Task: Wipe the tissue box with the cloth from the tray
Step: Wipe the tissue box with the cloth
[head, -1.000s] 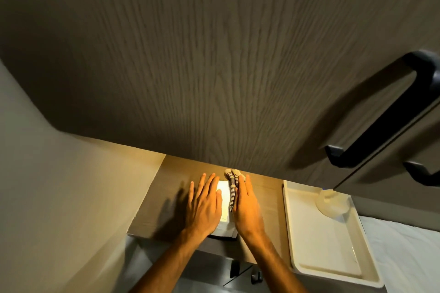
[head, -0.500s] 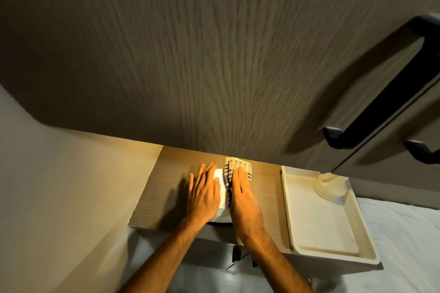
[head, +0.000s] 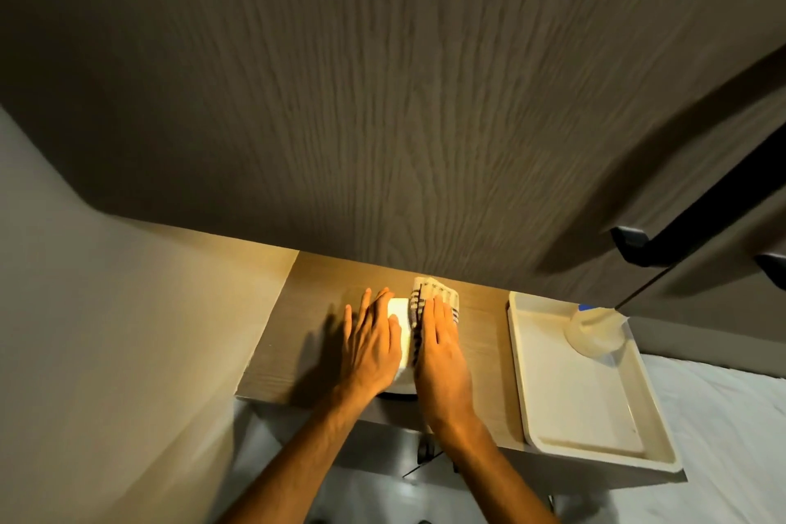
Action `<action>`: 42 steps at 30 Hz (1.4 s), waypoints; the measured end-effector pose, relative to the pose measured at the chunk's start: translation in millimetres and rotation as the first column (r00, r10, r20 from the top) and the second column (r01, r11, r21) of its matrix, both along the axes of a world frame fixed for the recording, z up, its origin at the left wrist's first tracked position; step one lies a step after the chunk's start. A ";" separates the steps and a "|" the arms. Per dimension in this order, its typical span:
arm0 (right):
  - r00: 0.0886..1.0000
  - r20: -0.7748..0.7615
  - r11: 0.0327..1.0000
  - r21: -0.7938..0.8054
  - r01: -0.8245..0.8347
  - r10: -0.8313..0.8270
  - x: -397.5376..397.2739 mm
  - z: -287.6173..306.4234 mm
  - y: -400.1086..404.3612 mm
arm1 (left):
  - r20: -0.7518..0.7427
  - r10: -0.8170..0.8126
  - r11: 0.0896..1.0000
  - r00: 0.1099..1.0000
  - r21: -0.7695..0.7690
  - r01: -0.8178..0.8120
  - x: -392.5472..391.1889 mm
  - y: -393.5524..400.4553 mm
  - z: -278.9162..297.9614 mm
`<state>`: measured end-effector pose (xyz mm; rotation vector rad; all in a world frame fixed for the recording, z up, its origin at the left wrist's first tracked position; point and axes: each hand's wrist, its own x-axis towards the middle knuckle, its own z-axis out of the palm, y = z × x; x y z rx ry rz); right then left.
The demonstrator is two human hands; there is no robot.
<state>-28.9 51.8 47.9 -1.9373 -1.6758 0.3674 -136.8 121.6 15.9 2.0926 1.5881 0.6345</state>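
A white tissue box (head: 400,319) lies on a narrow wooden shelf (head: 297,336), mostly hidden under both hands. My left hand (head: 372,347) rests flat on the box's left side, fingers spread. My right hand (head: 440,353) lies flat on a checked cloth (head: 434,296), pressing it onto the box's right side. The cloth's far end sticks out past my fingertips. To the right, a white tray (head: 553,408) sits on the same shelf.
A pale round object (head: 595,330) lies in the tray's far right corner. A dark wood-grain cabinet (head: 383,98) hangs low over the shelf, with black handles (head: 689,221) at the right. A wall (head: 106,332) closes off the left. White bedding (head: 731,438) lies lower right.
My right hand has slid the cloth farther away along the box, and more cloth now shows beyond the fingertips. My left hand stays flat on the box.
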 end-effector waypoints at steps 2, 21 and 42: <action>0.983 0.184 0.999 0.029 -0.016 0.010 -11.5 -12.7 -18.4 | 0.044 0.000 1.000 0.999 -0.005 0.000 -0.9 -0.5 0.7; 0.977 0.212 0.999 0.023 -0.045 0.039 -7.3 -5.2 24.3 | -0.124 -0.100 0.994 0.987 0.024 0.104 -3.7 2.2 2.9; 0.210 -0.852 0.859 -0.407 0.311 -0.479 79.6 -56.9 7.8 | -0.360 -0.189 0.982 0.913 -0.050 0.184 55.0 14.7 47.6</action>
